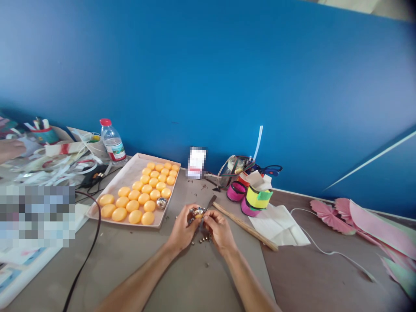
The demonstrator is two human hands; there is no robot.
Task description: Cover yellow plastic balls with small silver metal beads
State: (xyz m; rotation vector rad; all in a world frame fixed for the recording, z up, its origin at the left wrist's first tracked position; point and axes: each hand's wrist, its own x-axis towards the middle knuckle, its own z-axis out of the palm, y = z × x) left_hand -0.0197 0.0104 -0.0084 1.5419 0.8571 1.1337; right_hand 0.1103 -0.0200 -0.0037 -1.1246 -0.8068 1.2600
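My left hand [182, 229] and my right hand [220, 229] meet over the table, both pinching a small ball [198, 212] partly covered in shiny silver bits. A thin dark tool [210, 202] sticks up between my hands, apparently in the right one. Several tiny silver pieces [204, 238] lie scattered on the table under my hands. Just left sits a tray [130, 174] with several orange balls [142, 196] and one silver-covered ball [161, 203].
A water bottle [112, 142] stands behind the tray. Bright tape rolls [252, 198], scissors [272, 169], a wooden stick [247, 227] and white paper [279, 224] lie to the right. Pink paper fans [351, 216] fill the far right. A black cable [89, 251] crosses left. Another person's hand [9, 149] shows far left.
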